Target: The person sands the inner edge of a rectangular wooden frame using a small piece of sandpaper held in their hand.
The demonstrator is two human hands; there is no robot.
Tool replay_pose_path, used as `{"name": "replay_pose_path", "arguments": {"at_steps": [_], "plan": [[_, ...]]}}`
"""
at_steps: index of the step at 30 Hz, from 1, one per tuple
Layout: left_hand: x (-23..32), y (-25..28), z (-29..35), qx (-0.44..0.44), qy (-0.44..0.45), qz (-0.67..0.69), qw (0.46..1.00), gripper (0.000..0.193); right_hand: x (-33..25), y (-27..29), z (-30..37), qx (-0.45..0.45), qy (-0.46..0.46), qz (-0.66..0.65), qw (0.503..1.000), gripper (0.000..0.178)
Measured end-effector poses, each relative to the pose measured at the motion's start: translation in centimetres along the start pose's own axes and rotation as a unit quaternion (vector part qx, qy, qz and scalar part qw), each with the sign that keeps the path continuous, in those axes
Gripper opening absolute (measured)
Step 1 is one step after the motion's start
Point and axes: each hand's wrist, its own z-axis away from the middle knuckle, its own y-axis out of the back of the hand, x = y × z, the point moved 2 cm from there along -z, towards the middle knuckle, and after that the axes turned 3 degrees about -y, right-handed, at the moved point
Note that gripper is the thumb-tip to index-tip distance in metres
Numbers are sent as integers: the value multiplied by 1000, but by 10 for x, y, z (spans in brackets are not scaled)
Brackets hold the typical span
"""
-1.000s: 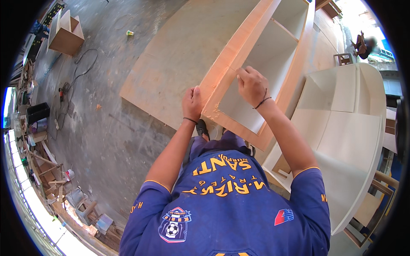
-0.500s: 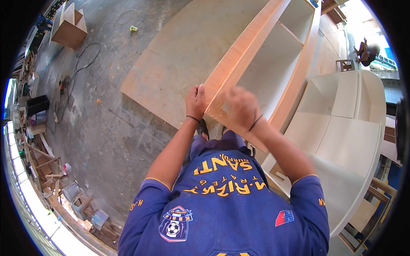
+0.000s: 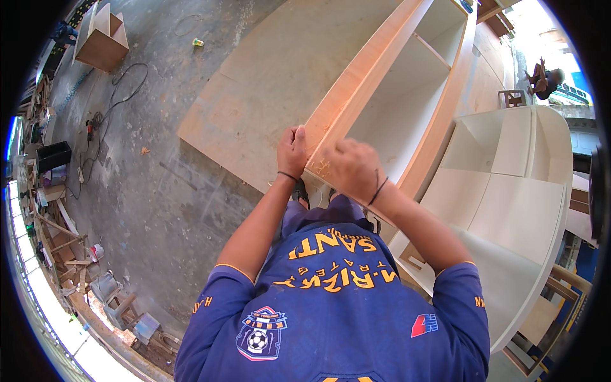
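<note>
A long wooden cabinet (image 3: 393, 137) with a pale interior lies in front of me, its near corner at my feet. My left hand (image 3: 292, 151) is closed at that corner, its fingers against the outer edge of the side panel. Curled wood shavings (image 3: 322, 168) lie on the near end by the corner. Over this end, just right of the shavings, my right hand (image 3: 354, 168) is curled into a fist and slightly blurred. Whatever it grips, if anything, is hidden behind the fingers.
A large flat board (image 3: 248, 95) lies on the concrete floor beyond the cabinet. To the right stands a white cabinet (image 3: 503, 191) with a rounded end. Cables (image 3: 114, 95) and a small wooden box unit (image 3: 102, 39) are at left. A person (image 3: 546, 81) crouches far right.
My right hand has shifted slightly left and down toward the near corner, over the shavings. My left hand stays at the cabinet's edge.
</note>
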Motion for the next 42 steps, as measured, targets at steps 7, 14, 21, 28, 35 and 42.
{"name": "replay_pose_path", "arguments": {"at_steps": [7, 14, 21, 28, 35, 42], "plan": [[-9, 1, -3, -16, 21, -5, 1000, 34, 4, 1, -2, -5, 4, -13, 1000, 14], [-4, -1, -2, -8, 1, 1, 1000, 33, 28, 12, -12, 75, -77, 0, 994, 15], [5, -1, 2, 9, 12, -2, 1000, 33, -11, 5, 5, 22, -18, -39, 999, 16], [-2, -4, 1, -5, 16, 39, 999, 29, -6, -6, 5, 25, -9, 8, 1000, 16], [2, -5, 2, 10, -6, 38, 999, 30, 2, 14, -11, 32, -14, 12, 999, 15], [6, -5, 4, 1, 10, 38, 999, 31, 0, 10, -5, -22, 26, 29, 999, 14]]}}
